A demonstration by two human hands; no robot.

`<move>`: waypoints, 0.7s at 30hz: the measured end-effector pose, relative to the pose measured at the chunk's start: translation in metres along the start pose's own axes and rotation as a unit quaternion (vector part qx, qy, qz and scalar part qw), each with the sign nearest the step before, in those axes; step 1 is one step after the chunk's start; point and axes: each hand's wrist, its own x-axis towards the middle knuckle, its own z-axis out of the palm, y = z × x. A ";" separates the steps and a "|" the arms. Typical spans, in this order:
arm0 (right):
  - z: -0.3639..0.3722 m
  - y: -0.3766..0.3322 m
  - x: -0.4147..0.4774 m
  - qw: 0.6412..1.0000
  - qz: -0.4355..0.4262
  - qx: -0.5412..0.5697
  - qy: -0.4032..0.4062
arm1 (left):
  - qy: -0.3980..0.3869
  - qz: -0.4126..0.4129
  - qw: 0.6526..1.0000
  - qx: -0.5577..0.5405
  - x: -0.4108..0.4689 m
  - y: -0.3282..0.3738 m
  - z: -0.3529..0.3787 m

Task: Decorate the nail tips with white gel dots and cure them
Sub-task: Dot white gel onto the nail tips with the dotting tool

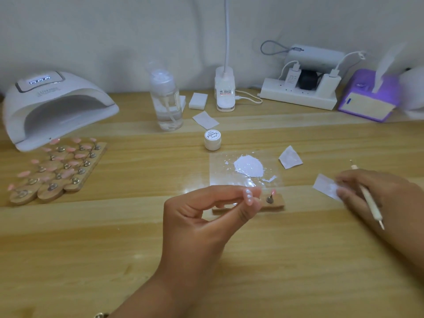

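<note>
dots look done on this one: left hand (206,216) pinches pink nail tip (249,196) btw thumb & forefinger, three white dots showing, just above small wooden stand (271,204). right hand (376,198) has fingers curled round dotting tool (369,201), fingertips also on a white wipe (325,186), prob to clean the tool. white gel blob (249,167) sits on clear sheet (220,177) just behind. step = finishing dotting on this tip. next calls for: keep tip level so wet dots don't run, no touching them, then over to lamp (55,106) far left, by rack of pink tips (57,166), to cure.
</note>
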 end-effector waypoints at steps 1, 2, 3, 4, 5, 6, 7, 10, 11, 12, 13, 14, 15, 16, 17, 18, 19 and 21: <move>0.001 -0.002 0.000 1.000 -0.014 0.001 -0.002 | 0.000 -0.006 1.000 -0.003 0.000 0.000 0.000; 0.000 -0.004 0.001 1.000 -0.019 0.008 0.002 | 0.003 -0.010 1.000 -0.003 -0.001 -0.001 -0.001; 0.000 -0.006 0.002 1.000 -0.020 0.018 0.006 | 0.006 -0.013 1.000 -0.002 -0.001 -0.001 0.000; 0.000 -0.009 0.002 0.999 -0.020 0.024 0.008 | 0.008 -0.014 1.000 -0.001 -0.001 -0.001 0.000; -0.001 -0.011 0.002 0.999 -0.022 0.031 0.009 | 0.008 -0.014 1.000 0.000 -0.001 -0.001 0.000; 0.000 -0.014 0.004 0.999 -0.027 0.032 0.011 | 0.007 -0.012 1.000 0.001 -0.001 -0.001 0.000; 0.001 -0.015 0.005 0.999 -0.034 0.031 0.014 | 0.005 -0.008 1.000 0.004 -0.001 0.000 0.000; 0.000 -0.020 0.007 0.998 -0.034 0.044 0.007 | 0.002 0.002 1.000 0.017 -0.002 0.000 0.000; -0.003 -0.023 0.007 0.997 -0.022 0.072 0.002 | 0.001 0.003 1.000 0.020 -0.002 0.000 0.000; -0.007 -0.027 0.008 0.994 -0.005 0.110 -0.003 | 0.000 0.004 1.000 0.022 -0.002 0.000 0.000; -0.011 -0.031 0.009 0.989 0.007 0.144 -0.001 | -0.001 0.005 1.000 0.023 -0.002 0.000 0.000; -0.015 -0.037 0.011 0.986 0.012 0.168 0.007 | -0.005 0.006 1.000 0.024 -0.003 0.001 0.000; -0.018 -0.045 0.013 0.983 0.009 0.183 0.014 | -0.013 0.008 1.000 0.025 -0.003 0.001 0.000; -0.021 -0.053 0.016 0.981 0.002 0.195 0.017 | -0.023 0.011 0.999 0.030 -0.003 0.002 0.001; -0.024 -0.064 0.018 0.978 -0.010 0.208 0.015 | -0.033 0.017 0.999 0.038 -0.004 0.003 0.002; -0.026 -0.074 0.020 0.975 -0.025 0.220 0.007 | -0.043 0.025 0.998 0.048 -0.004 0.003 0.003; -0.028 -0.084 0.020 0.971 -0.043 0.234 -0.004 | -0.051 0.033 0.997 0.054 -0.005 0.004 0.004; -0.032 -0.103 0.021 0.959 -0.079 0.269 -0.041 | -0.060 0.045 0.996 0.052 -0.005 0.004 0.005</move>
